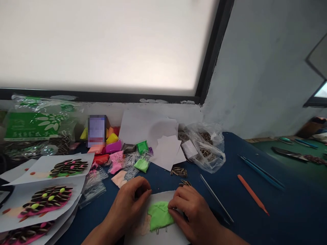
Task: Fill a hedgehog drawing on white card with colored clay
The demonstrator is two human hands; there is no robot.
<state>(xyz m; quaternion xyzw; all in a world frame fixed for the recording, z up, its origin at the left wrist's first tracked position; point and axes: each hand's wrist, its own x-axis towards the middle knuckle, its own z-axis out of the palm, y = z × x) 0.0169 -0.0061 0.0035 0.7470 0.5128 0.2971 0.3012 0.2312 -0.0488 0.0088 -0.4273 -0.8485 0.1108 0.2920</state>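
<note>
A flat piece of bright green modelling clay [159, 217] lies on a white sheet of paper [163, 238], against a peach-coloured clay patch [143, 224] on its left. Short drawn leg outlines show below the green clay. My right hand [195, 211] has thumb and forefinger closed on the green clay's right edge. Over the paper's left side, my left hand [130, 202] is curled, thumb and forefinger tips brought close together. Whatever may be between those tips is too small or hidden to make out.
Finished hedgehog pictures [46, 200] with seed spines are stacked at left. Clay packets [117, 160], paper scraps [167, 149] and a bag of sunflower seeds [206, 146] stand behind. Loose seeds [178, 172], a metal rod [217, 197], an orange tool [252, 194] and blue tweezers [260, 172] lie beyond and right.
</note>
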